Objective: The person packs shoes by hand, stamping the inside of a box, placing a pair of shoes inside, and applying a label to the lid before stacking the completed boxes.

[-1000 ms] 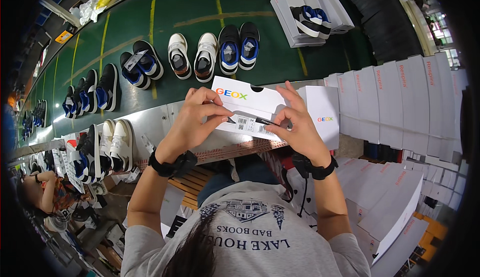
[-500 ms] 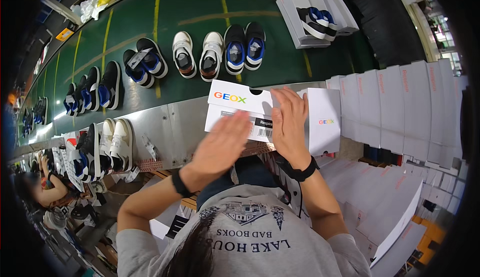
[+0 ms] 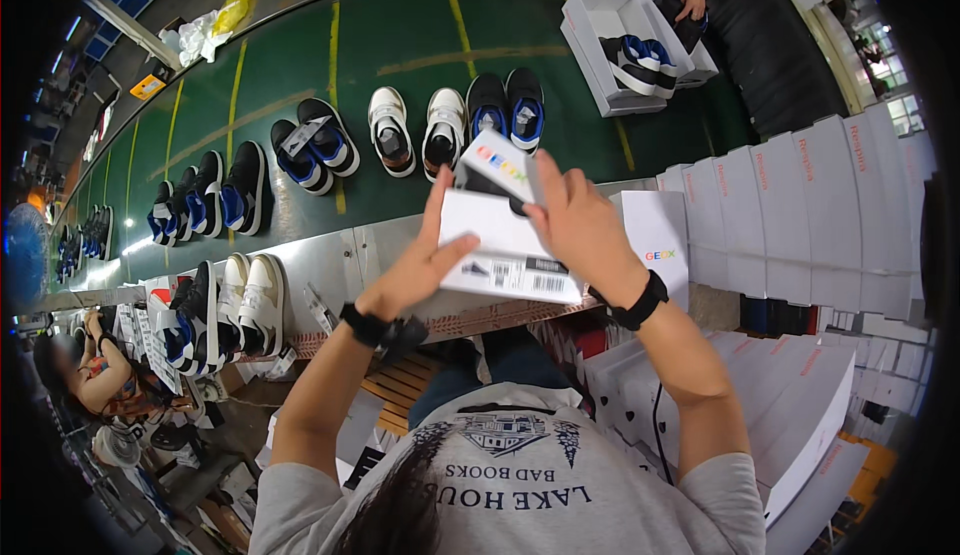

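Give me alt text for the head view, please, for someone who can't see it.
Seen from above, a person's left hand touches a white shoebox and the right hand its tilted lid. Beyond, dark shoes and white shoes stand on a green, yellow-striped surface, with an open box holding a dark pair. White boxes line the right.

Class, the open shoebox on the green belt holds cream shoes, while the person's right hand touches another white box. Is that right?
Not quite: the shoes in the open shoebox are mostly black with blue linings, not cream; the head view shows it. The right hand does touch another white box.
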Tool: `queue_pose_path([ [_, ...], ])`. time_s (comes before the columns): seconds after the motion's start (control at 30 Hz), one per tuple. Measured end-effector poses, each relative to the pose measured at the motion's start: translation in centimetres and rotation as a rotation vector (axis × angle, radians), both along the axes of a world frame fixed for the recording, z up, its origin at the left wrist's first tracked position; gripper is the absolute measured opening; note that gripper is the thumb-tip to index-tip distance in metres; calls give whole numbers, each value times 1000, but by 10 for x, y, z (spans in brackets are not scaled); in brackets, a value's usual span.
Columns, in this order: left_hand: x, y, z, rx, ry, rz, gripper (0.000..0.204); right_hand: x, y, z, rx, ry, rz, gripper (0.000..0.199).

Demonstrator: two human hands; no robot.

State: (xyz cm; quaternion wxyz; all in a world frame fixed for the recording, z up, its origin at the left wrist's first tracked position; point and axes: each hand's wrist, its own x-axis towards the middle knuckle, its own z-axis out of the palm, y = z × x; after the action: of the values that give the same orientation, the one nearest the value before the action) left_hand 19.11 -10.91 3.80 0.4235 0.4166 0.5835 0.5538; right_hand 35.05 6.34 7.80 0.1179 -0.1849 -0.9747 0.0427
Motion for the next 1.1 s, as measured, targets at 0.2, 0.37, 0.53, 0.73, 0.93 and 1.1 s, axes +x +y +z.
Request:
queue_pose_path([
  [0.2, 7, -72, 28, 70, 561, -379, 31, 8, 28, 25, -117, 102, -211, 57],
  [0.37, -63, -91, 138, -72, 688, -80, 28, 52, 32, 60, -403, 583, -473, 62],
  [0.53, -156, -14, 140, -33, 1128, 300, 24, 81, 3, -4, -1315, 719, -650, 40],
  [0.73, -254, 140, -16, 211, 1238, 333, 16, 81, -76, -81, -2370, 506, -825, 22],
  [0.93, -281, 185, -135, 62, 1408, 314, 22, 98, -90, -138, -2491, 453, -850, 11],
  [1.1, -147, 246, -116, 88, 1255, 19, 20, 121, -92, -158, -2464, 491, -985, 18],
])
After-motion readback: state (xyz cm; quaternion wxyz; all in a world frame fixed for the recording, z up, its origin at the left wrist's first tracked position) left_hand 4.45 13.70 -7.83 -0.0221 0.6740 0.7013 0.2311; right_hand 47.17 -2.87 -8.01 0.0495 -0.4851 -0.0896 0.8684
